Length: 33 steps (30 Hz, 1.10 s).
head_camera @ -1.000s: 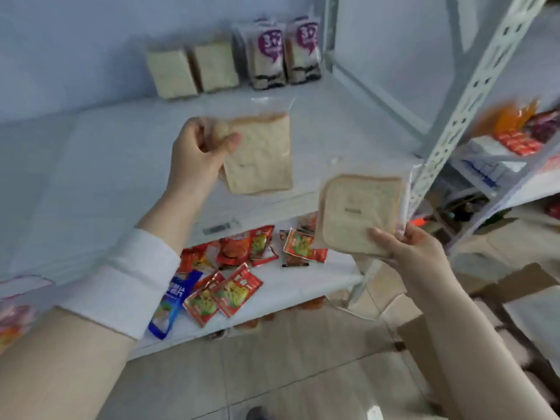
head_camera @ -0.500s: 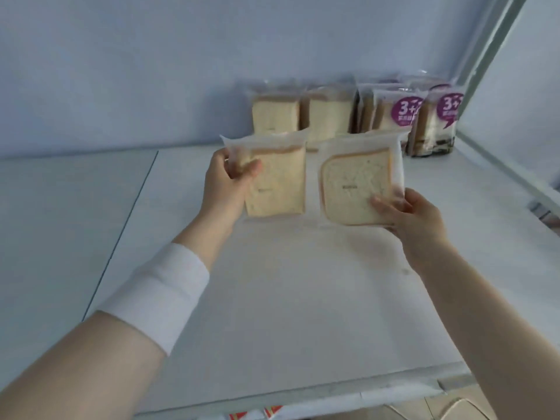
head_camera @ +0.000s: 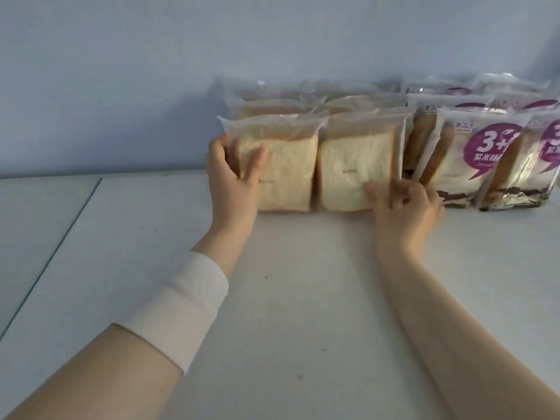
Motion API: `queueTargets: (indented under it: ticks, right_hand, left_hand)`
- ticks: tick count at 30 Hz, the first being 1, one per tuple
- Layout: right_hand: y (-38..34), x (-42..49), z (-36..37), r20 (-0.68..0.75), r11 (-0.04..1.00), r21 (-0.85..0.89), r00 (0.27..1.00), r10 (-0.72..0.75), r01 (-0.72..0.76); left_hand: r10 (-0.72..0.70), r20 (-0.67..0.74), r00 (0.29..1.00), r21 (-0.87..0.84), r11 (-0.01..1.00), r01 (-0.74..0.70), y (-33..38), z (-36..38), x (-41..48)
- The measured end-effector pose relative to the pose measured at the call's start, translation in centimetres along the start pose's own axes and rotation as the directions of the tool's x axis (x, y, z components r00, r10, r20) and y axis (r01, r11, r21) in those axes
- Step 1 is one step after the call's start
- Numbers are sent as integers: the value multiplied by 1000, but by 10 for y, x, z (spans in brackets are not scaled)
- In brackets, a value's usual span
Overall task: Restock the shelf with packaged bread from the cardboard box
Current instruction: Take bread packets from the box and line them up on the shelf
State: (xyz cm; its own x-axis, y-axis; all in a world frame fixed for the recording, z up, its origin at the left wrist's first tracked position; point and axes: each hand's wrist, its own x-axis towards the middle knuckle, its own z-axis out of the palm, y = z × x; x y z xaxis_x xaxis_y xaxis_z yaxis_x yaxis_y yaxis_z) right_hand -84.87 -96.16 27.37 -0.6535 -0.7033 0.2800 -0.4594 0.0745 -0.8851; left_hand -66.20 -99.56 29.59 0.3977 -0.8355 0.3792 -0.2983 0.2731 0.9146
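Observation:
Two clear packs of sliced bread stand upright side by side on the white shelf (head_camera: 303,298), against earlier plain packs (head_camera: 272,104) at the back wall. My left hand (head_camera: 233,177) grips the left bread pack (head_camera: 285,174) by its left edge, thumb on the front. My right hand (head_camera: 403,204) holds the right bread pack (head_camera: 354,171) at its lower right corner. Both packs rest on the shelf. The cardboard box is out of view.
Purple-labelled bread packs (head_camera: 472,165) stand in rows to the right, touching the right plain pack. A pale blue wall (head_camera: 151,86) closes the back. A seam (head_camera: 60,247) divides the shelf on the left.
Both hands carried the two bread packs from mid-air to the back of the shelf and set them down in front of the earlier packs. The view moved closer.

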Motion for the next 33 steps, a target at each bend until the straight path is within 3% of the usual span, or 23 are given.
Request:
queueTargets:
  ticks: [5,10,12,14,17,19,22,25,30,33]
  right_hand:
    - [-3,-1,1,-1,1000,3,1000,-19,19]
    - [-18,-16,-23,159,973,-229,987,1,36]
    - [-25,-35,-47,210,940,-326,977,-32,101]
    - [-28,-58,-78,266,874,-453,962,-54,175]
    - [-25,-93,-129,337,713,-640,939,-75,286]
    - [-21,-114,-165,354,603,-734,934,-51,311]
    - [-11,-139,-229,333,512,-808,943,-7,290]
    - [8,-158,-304,270,465,-857,962,40,221]
    - [65,-195,-445,122,416,-909,976,178,37]
    - [123,-229,-526,28,375,-923,954,298,-90]
  left_hand:
    - [18,-4,1000,39,999,-18,-1,2,-3]
    - [-77,101,992,-9,997,78,20,-14,-14]
    - [9,85,996,194,981,-25,29,-30,-27]
    - [187,182,965,431,867,-249,40,-46,-48]
    - [347,496,796,542,592,-596,64,-64,-91]
    - [284,725,627,504,401,-765,86,-66,-125]
    - [142,881,451,413,230,-881,126,-53,-180]
    - [90,938,334,307,226,-925,167,-27,-243]
    - [180,983,43,-10,281,-960,231,32,-386]
    - [200,977,-79,-140,310,-940,248,73,-491]
